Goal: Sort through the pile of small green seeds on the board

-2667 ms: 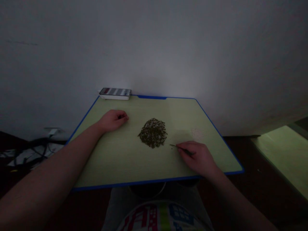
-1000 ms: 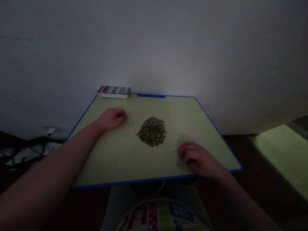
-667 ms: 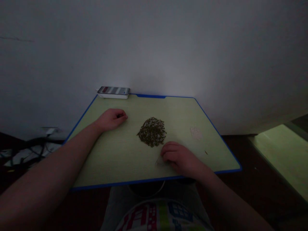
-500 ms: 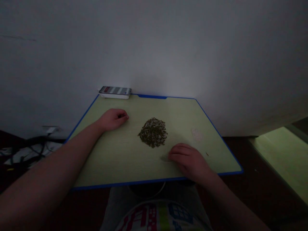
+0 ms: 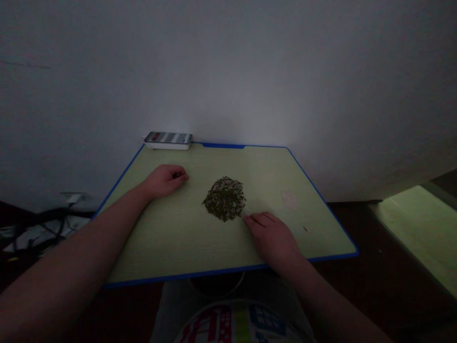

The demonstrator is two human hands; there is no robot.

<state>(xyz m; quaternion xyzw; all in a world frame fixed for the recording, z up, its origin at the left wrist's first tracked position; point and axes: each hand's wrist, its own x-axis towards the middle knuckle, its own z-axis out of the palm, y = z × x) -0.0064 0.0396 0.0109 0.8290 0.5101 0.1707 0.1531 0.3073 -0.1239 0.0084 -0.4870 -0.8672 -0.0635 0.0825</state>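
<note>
A pile of small greenish-brown grains (image 5: 224, 199) mixed with pale bits lies in the middle of the small folding table (image 5: 171, 238). My left hand (image 5: 167, 181) rests on the tabletop left of the pile, its fingers curled closed; a dark spot shows inside the curl, too dim to name. At the pile's lower right edge, my right hand (image 5: 273, 236) has its thumb and fingers pressed together, fingertips at the outermost grains. Whatever is in that pinch is too small to make out. Right of the pile lies a thin patch of pale bits (image 5: 289, 199).
A phone (image 5: 168, 137) lies on a white box (image 5: 167, 146) at the table's back left corner, by the wall. A small dark sliver (image 5: 305, 228) lies to the right. Cables (image 5: 39, 214) and a white plug are at far left. A dark round container sits below the front edge.
My right hand has turned and moved slightly left, bringing its fingertips to the pile's edge. My left hand stays in place. The view has shifted a little.
</note>
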